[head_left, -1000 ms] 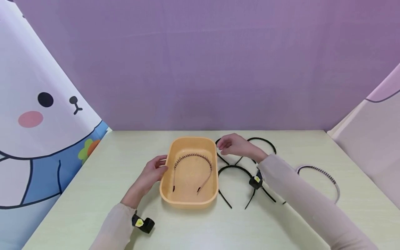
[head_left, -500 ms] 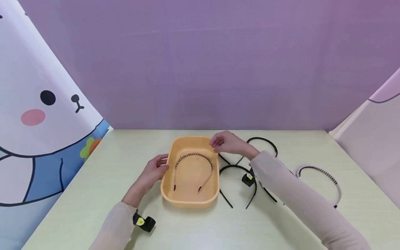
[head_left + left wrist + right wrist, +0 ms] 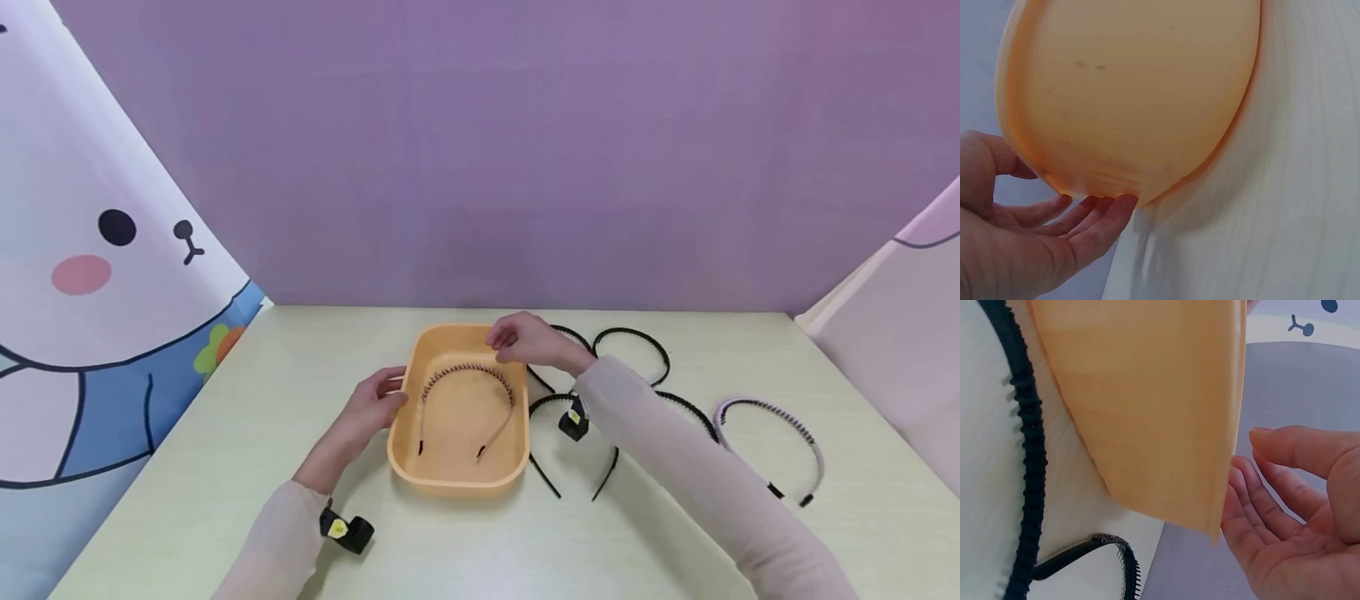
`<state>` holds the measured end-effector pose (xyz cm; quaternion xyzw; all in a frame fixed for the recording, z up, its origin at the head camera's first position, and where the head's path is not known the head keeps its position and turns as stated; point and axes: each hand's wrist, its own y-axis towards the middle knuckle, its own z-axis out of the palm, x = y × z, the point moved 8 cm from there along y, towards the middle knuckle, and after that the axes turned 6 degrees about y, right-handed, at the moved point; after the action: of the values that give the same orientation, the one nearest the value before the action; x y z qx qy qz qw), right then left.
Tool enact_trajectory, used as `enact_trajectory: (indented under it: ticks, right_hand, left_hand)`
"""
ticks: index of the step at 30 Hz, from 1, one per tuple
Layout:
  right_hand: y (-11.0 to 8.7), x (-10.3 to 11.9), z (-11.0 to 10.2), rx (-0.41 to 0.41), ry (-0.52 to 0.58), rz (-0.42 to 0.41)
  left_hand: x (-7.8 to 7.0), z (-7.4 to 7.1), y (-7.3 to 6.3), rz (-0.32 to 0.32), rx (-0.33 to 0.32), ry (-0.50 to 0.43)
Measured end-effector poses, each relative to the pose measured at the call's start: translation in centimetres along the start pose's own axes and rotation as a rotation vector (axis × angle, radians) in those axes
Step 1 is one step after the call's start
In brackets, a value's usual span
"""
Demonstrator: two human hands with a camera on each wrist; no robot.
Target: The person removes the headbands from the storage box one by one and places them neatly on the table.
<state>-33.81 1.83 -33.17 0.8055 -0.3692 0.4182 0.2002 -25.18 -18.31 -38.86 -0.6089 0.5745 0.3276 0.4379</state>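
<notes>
A yellow-orange plastic basin [image 3: 457, 486] stands on the table, with one thin pale headband [image 3: 468, 366] with dark teeth lying inside it. My left hand [image 3: 369, 407] grips the basin's left side, the thumb at the rim and the other fingers against the outer wall [image 3: 1147, 144]. Over the far right corner of the basin hovers my right hand [image 3: 531, 340], fingers loosely bent and nothing between them. In the right wrist view its fingers are close to the rim; whether they touch it cannot be told. The forearm hides parts of the black headbands.
Several black headbands [image 3: 633, 331] lie right of the basin, some overlapping. Further right is a lilac headband [image 3: 780, 411] with dark teeth. A purple cloth [image 3: 525, 167] hangs behind the table [image 3: 345, 342]. Wrist cameras [image 3: 356, 534] jut from both sleeves.
My right hand has moved left, from beside the basin to over its far right corner. More of the lilac headband shows past the forearm. The left hand keeps its hold.
</notes>
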Motion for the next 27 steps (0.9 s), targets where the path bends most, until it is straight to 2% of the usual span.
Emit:
enact_trajectory:
  ticks: [10,18,27]
  right_hand:
    - [1.7,-0.4,1.1,0.017,0.035,0.004]
    - [2.6,-0.4,2.0,0.037,-0.063,0.012]
    - [3.4,-0.7,3.0,0.045,-0.082,0.023]
  left_hand:
    - [0.0,-0.1,0.0,0.002,-0.002,-0.007]
    - [-0.3,0.1,0.0,0.004,0.003,-0.001]
    - [-0.2,0.0,-0.1,-0.006,-0.006,0.001]
